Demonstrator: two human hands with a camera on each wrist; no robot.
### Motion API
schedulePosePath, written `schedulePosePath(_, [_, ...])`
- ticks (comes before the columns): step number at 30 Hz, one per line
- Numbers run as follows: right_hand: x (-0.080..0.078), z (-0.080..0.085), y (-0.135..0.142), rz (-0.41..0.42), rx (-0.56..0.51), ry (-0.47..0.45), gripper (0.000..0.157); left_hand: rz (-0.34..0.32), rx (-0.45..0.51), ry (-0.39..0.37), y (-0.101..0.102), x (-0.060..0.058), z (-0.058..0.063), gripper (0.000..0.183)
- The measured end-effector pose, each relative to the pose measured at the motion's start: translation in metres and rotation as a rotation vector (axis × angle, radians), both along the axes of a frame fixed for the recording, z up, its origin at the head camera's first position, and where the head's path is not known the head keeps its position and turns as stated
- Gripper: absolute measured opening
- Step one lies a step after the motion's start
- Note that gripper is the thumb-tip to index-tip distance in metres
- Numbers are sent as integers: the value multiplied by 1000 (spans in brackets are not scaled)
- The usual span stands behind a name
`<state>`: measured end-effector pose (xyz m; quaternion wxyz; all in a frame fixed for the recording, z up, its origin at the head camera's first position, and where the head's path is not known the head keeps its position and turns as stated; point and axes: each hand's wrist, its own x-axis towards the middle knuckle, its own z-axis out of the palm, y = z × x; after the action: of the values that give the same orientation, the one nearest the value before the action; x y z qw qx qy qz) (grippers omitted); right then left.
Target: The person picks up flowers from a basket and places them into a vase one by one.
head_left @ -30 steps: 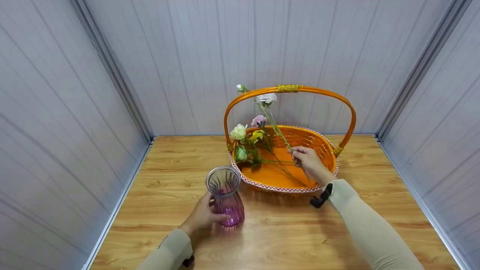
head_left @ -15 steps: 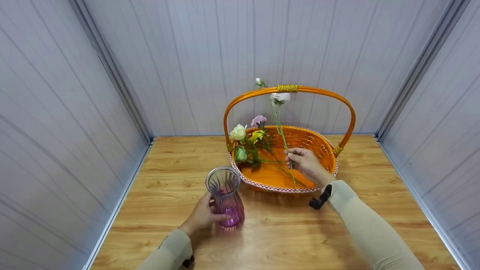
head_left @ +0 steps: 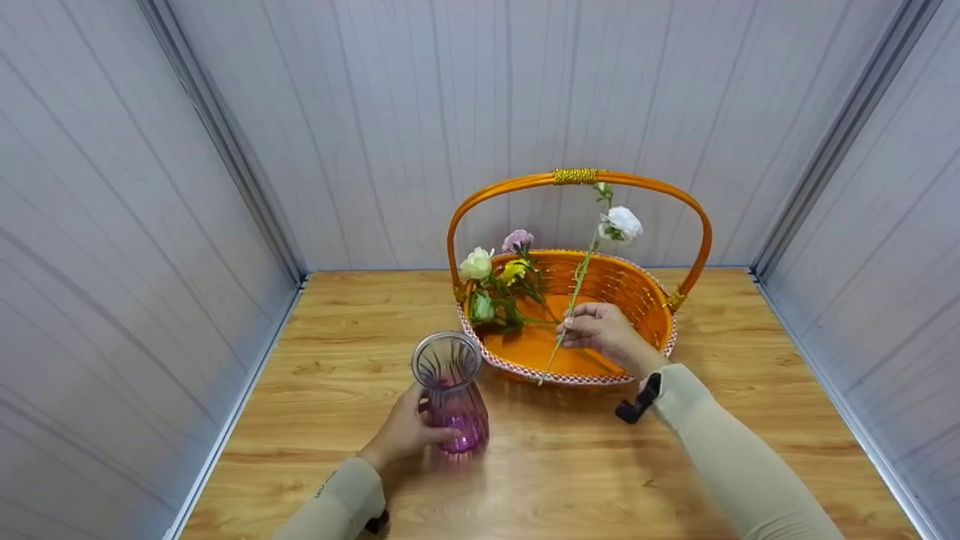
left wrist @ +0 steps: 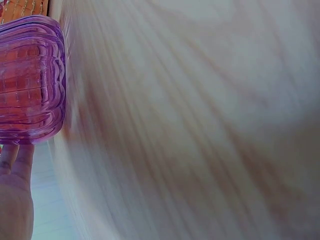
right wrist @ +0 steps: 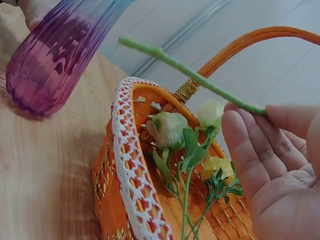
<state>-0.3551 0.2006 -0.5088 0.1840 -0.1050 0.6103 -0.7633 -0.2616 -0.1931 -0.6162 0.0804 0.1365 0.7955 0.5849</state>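
Observation:
My left hand [head_left: 409,429] grips the lower part of a glass vase [head_left: 455,405], clear at the rim and purple toward its base, standing upright on the table. Over the orange basket [head_left: 525,352], my right hand [head_left: 604,334] pinches the green stem of a white flower [head_left: 621,224] between thumb and fingers. Its bloom leans up to the right and the cut stem end [right wrist: 145,47] points down toward the vase side. Inside the basket's left end lie a cream flower [head_left: 477,264], a pink flower [head_left: 517,241], a yellow flower [head_left: 514,271] and a green bud [head_left: 482,307].
The basket's tall arched handle [head_left: 701,247] rises over the flowers. Its rim has a red-and-white braid [right wrist: 132,165]. A wooden table [head_left: 337,360] lies below, with pale panel walls [head_left: 375,135] at the back and both sides.
The white flower has swung from leaning left to leaning right, and its stem end has moved left toward the vase. My right hand has shifted slightly left; my left hand and the vase stay put.

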Motion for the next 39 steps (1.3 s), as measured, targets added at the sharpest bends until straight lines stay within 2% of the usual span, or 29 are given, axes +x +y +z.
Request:
schedulePosePath(7, [4,-2,-5,24,8,-38,5,-4,6,-12,-1,0,-1,106])
schedulePosePath(12, [8,-3,-10,22,-6,-56,11,-4,2,-14,-1,0,0,106])
schedulePosePath(18, [13,-5,-13,16,33,-40,10,6,-8,-21,-1,0,0,110])
schedulePosePath(25, [20,-10,-17,20,51,-21,12,-1,-7,6,-1,0,-1,104])
schedulePosePath(31, [28,-12,-22,56,65,-10,13,4,-13,11,-1,-1,1,101])
schedulePosePath(39, [39,-24,-25,54,88,13,16,-10,4,20,-1,0,0,102])
